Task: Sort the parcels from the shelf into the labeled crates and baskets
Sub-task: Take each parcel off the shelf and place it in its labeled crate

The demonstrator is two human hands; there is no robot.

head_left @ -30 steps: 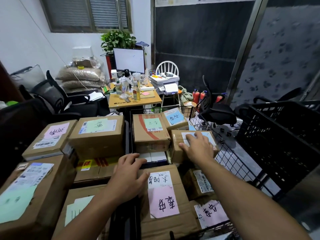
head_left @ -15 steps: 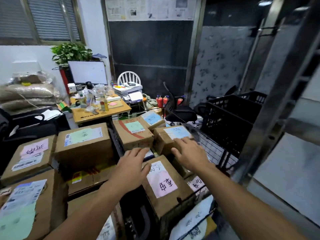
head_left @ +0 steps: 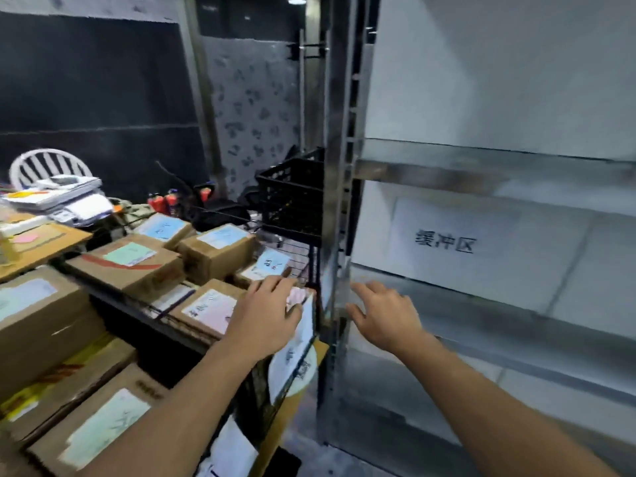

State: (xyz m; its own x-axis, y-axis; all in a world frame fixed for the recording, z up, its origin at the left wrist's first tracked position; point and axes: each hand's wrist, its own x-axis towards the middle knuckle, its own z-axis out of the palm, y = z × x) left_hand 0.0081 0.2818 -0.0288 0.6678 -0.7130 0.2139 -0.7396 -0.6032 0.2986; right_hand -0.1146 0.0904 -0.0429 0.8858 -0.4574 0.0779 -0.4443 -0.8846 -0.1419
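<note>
Many parcels (head_left: 220, 249) appear sorted; shelf (head_left: 481, 304) in view bare; left hand (head_left: 265, 315) and right hand (head_left: 385, 315) spread open, gripping nothing.

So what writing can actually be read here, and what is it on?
"缓冲区": printed on the white sheet at the back of the metal shelf.
Handwriting on the parcels' blue label, green label and pink label: too blurred to read.
Handwriting on the hanging paper sign: too blurred to read.
</note>
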